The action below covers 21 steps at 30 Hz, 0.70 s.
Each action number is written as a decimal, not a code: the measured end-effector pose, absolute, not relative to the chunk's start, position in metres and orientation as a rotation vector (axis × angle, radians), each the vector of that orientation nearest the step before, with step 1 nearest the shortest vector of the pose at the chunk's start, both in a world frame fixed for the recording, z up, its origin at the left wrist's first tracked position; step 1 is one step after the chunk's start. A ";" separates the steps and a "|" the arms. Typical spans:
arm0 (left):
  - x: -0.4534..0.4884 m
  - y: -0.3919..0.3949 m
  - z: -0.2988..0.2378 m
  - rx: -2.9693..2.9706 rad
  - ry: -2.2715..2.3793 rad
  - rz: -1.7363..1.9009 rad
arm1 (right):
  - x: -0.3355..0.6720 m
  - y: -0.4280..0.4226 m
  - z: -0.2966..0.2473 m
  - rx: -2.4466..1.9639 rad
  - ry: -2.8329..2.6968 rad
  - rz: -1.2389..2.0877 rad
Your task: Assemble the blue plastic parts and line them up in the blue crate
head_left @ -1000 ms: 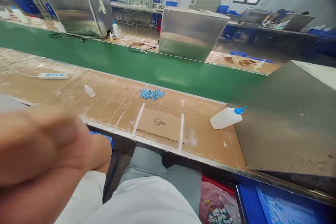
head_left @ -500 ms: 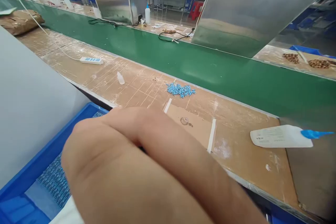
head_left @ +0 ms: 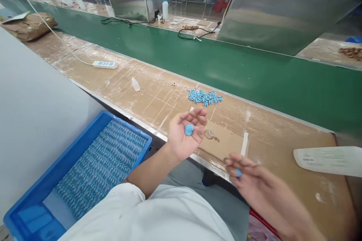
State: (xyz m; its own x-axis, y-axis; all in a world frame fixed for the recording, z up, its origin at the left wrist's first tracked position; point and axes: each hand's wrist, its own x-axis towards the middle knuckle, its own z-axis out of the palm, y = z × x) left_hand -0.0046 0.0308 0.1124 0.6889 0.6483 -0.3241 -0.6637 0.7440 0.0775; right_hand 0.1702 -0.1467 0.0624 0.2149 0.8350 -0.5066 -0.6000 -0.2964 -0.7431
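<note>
A rounded blue piece [head_left: 189, 129] was held on the upturned palm of the left hand [head_left: 183, 146], whose fingers were loosely spread and slightly curled, with no grip closed on it. A smaller blue piece [head_left: 238, 173] was apparently pinched between the thumb and fingers of the right hand [head_left: 256, 183], though the exact contact was blurred. Both hands were held apart, near the cardboard sheet [head_left: 232, 144] at the table's edge; beyond it, many small blue parts [head_left: 205, 98] were heaped.

By its small size, the rounded piece could be judged light and easily rolled off a tilted palm; its sides would best be taken between thumb and fingertip. Whether it was stiff, soft, slippery or fragile could not be told.
</note>
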 end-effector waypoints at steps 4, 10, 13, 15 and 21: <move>0.024 0.042 0.062 -0.099 0.416 0.668 | 0.152 -0.131 0.033 -1.166 -0.074 1.579; 0.052 0.038 0.043 0.066 0.491 0.478 | 0.151 -0.120 0.053 -1.337 -0.450 1.096; 0.065 0.031 0.043 0.212 0.447 0.315 | 0.160 -0.122 0.059 -1.647 -0.750 0.484; 0.068 0.024 0.044 0.322 0.393 0.220 | 0.171 -0.126 0.060 -1.699 -1.018 0.216; 0.061 0.006 0.042 0.400 0.272 0.105 | 0.194 -0.127 0.064 -1.510 -1.635 -0.436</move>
State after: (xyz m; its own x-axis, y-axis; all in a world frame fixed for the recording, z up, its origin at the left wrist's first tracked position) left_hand 0.0611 0.0060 0.0424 0.9583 0.1544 -0.2406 -0.0477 0.9162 0.3978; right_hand 0.1939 -0.1266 0.0637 0.0863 0.6408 0.7628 0.9354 0.2114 -0.2834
